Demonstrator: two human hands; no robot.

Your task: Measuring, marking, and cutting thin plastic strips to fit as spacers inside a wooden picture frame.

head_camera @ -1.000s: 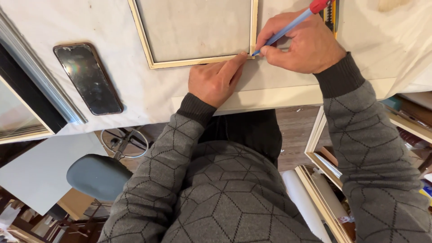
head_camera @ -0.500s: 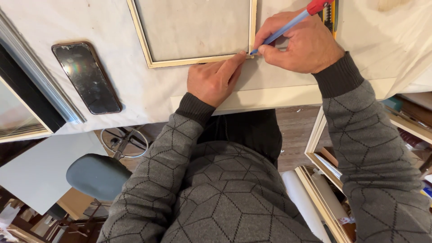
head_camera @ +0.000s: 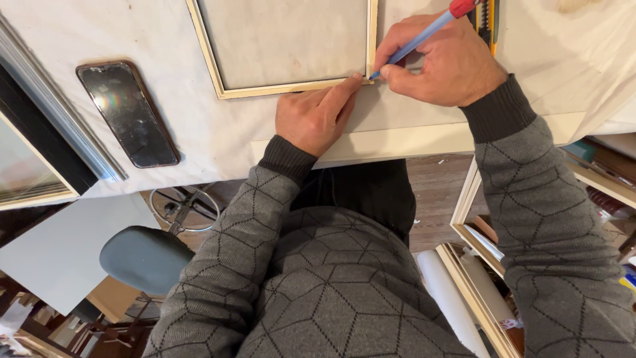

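At the near right corner of the gilt frame (head_camera: 291, 89), I saw my right hand (head_camera: 444, 63) pinching the blue pen (head_camera: 414, 43), its tip barely shifted, marking apparently ongoing, while my left hand (head_camera: 317, 119) pressed flat beside it, holding nothing

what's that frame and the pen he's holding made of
The frame looks like pale unfinished wood: matte, cream-yellow, thin mitred strips. The pen in the right hand seems plastic: smooth blue barrel, glossy red cap. Neither is certain from looks alone.
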